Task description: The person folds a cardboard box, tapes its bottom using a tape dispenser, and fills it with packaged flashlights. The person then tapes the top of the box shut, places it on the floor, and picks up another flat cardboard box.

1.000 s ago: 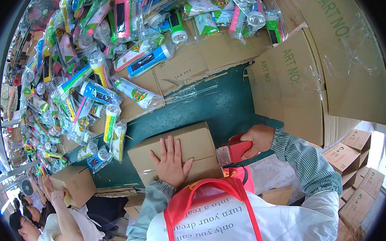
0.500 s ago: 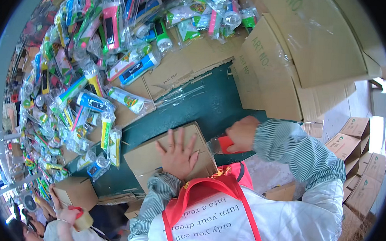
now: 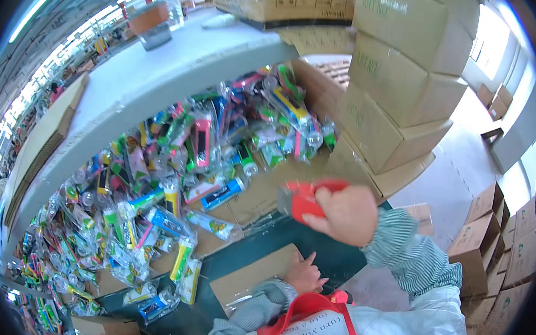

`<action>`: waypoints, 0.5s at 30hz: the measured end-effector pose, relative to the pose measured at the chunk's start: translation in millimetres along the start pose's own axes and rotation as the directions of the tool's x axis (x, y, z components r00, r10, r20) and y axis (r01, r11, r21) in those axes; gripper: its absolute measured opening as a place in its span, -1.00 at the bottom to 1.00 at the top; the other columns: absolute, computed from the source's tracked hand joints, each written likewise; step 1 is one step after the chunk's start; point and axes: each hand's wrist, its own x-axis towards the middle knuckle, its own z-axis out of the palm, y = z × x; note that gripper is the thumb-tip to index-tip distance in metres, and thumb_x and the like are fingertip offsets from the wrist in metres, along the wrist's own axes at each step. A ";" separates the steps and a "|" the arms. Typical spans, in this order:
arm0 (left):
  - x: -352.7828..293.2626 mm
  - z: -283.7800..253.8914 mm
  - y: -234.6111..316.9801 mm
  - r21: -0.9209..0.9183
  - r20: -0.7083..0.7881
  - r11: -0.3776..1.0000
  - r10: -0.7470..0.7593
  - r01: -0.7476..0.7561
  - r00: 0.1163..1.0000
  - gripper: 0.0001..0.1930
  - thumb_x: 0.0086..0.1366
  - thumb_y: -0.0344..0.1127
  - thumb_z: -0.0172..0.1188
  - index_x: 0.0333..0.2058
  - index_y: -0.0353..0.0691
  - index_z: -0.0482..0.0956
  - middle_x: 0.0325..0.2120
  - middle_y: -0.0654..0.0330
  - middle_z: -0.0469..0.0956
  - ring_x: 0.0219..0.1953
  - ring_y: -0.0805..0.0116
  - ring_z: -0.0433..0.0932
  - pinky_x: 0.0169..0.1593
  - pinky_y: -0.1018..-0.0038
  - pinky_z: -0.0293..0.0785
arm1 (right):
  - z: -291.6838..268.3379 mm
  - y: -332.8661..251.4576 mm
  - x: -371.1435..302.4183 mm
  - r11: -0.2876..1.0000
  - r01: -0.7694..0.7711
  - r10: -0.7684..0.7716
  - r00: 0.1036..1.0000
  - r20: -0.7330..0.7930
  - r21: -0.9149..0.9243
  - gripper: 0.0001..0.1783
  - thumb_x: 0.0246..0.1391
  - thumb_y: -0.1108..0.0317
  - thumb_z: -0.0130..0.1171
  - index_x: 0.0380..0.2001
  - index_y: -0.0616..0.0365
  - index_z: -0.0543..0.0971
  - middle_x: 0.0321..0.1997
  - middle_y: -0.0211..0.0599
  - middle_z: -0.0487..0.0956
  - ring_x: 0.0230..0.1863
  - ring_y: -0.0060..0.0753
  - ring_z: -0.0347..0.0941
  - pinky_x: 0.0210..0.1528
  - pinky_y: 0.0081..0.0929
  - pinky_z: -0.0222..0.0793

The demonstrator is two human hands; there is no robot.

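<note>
My right hand (image 3: 349,214) grips a red tape dispenser (image 3: 299,201), raised above the bench's far edge and a little blurred. Its grey front end points left. Down by the right end of a small brown cardboard box (image 3: 255,276), my left hand (image 3: 306,274) rests with its fingers apart, the index finger stretched out. The box lies on the dark green benchtop (image 3: 213,256) close to my body. My left sleeve covers part of the box's near side.
A big heap of bagged colourful plastic toys (image 3: 175,180) fills the bench's far side, under a pale shelf (image 3: 164,63). Stacked brown cartons (image 3: 402,83) rise at the far right. Several more cartons (image 3: 478,235) stand along the right. Another cardboard box (image 3: 101,328) shows at the lower left.
The view has tilted up toward the shelf and carton stack. My right hand has lifted the tape dispenser from beside the box; my left hand has shifted from the box's top to its right end.
</note>
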 end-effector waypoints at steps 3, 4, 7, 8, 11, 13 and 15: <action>13.0 -0.9 0.5 0.003 0.173 0.997 -0.080 0.081 0.982 -0.46 0.30 0.14 -0.17 -0.48 -0.08 0.70 -0.25 0.10 0.60 0.25 0.06 0.18 0.16 -0.40 -0.20 | -72.9 -12.9 68.5 0.993 0.067 -0.108 0.867 -0.487 -0.100 -0.50 -0.13 -0.07 0.25 -0.36 0.16 0.47 -0.66 -0.19 0.46 -0.64 -0.12 0.43 -0.57 -0.27 0.36; 8.0 -10.6 4.9 0.040 0.196 0.996 -0.082 0.076 0.977 -0.43 0.30 0.16 -0.21 -0.44 -0.09 0.70 -0.26 0.10 0.60 0.24 0.03 0.18 0.18 -0.38 -0.20 | -95.5 -17.3 94.7 0.985 0.132 -0.170 0.805 -0.569 -0.108 -0.53 -0.10 -0.07 0.22 -0.37 0.13 0.48 -0.62 -0.19 0.49 -0.61 -0.14 0.47 -0.56 -0.27 0.37; -10.8 -6.1 -0.8 0.104 0.208 0.989 -0.127 0.108 0.970 -0.45 0.30 0.17 -0.21 -0.27 -0.08 0.66 -0.10 0.16 0.55 0.25 0.04 0.16 0.19 -0.35 -0.17 | -138.0 -34.7 191.0 0.950 0.269 -0.303 0.663 -0.684 -0.160 -0.49 -0.02 -0.16 0.13 -0.26 0.08 0.50 -0.56 -0.13 0.52 -0.53 -0.08 0.49 -0.48 -0.22 0.39; -17.1 15.3 -7.4 0.051 -0.149 0.991 -0.112 0.120 0.982 -0.51 0.29 0.15 -0.15 -0.17 -0.07 0.61 0.00 0.20 0.47 0.26 0.05 0.14 0.19 -0.33 -0.15 | -147.6 -39.0 218.3 0.944 0.272 -0.329 0.712 -0.620 -0.187 -0.49 0.01 -0.18 0.08 -0.23 0.06 0.51 -0.51 -0.14 0.54 -0.47 -0.09 0.51 -0.41 -0.21 0.41; -36.6 3.8 -19.0 -0.106 -0.474 0.966 -0.259 0.238 0.841 -0.51 0.26 0.09 -0.07 0.04 -0.06 0.44 0.18 0.24 0.27 0.28 0.09 0.11 0.17 -0.32 -0.11 | -104.5 -20.4 302.0 0.949 0.254 -0.306 0.886 -0.349 -0.187 -0.40 0.02 -0.26 0.02 -0.16 0.04 0.52 -0.34 -0.15 0.59 -0.24 -0.15 0.54 -0.16 -0.21 0.42; -84.6 -34.2 -17.2 -0.209 -0.381 0.815 -0.576 0.540 0.723 -0.42 0.23 0.02 -0.02 0.17 -0.11 0.28 0.25 0.17 0.16 0.29 0.09 0.09 0.14 -0.31 -0.05 | -86.4 -7.1 328.8 0.984 0.174 -0.178 0.971 -0.162 -0.035 -0.30 -0.03 -0.32 0.04 -0.04 0.03 0.48 -0.11 -0.12 0.55 0.01 -0.16 0.45 0.02 -0.04 0.32; -146.0 -15.9 -31.8 -0.291 -0.437 0.658 -0.737 0.695 0.516 -0.36 0.22 -0.04 0.04 0.20 -0.26 0.19 0.24 0.01 0.14 0.29 0.05 0.08 0.19 -0.17 -0.02 | -99.6 -27.6 296.3 0.997 0.053 -0.066 0.944 -0.324 -0.048 -0.19 -0.06 -0.36 0.03 0.09 0.02 0.38 0.08 -0.13 0.43 0.18 -0.14 0.30 0.11 0.16 0.17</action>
